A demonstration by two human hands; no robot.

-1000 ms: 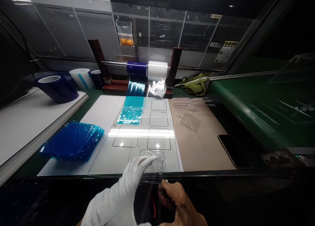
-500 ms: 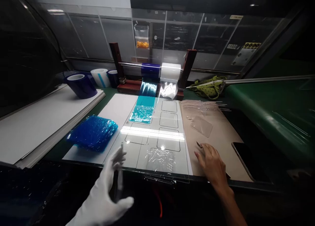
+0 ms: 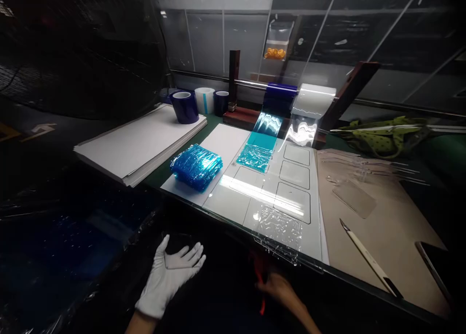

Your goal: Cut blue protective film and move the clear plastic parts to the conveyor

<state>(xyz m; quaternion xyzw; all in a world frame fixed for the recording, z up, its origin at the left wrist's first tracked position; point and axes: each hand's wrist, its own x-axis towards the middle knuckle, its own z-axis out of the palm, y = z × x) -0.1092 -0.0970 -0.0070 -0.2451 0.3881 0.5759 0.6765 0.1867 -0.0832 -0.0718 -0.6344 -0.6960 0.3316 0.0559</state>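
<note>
My left hand [image 3: 171, 275], in a white glove, is palm up in front of the table edge with fingers spread around a thin clear plate [image 3: 178, 235]; only faint edges of the plate show. Low in the dark under the table edge is my right hand [image 3: 280, 288], bare, its fingers beside or on a red strip [image 3: 262, 306]. Blur and shadow hide its grip. A slim pen-like tool with a dark pointed tip [image 3: 369, 261] lies on the brown board [image 3: 338, 246]. A clear bubbly film piece [image 3: 280, 227] rests at the glass sheet's [image 3: 227, 208] front edge.
Blue film pieces [image 3: 196, 166] are piled at left, beside stacked white sheets [image 3: 124, 149]. A stand holds a blue film roll [image 3: 280, 93] and a clear film roll [image 3: 315, 101]. A clear plate [image 3: 354, 198] and a phone [image 3: 433, 268] lie at right.
My right hand has let go of the pen-like tool and moved down under the table edge. My left hand has turned palm up. The view has swung left.
</note>
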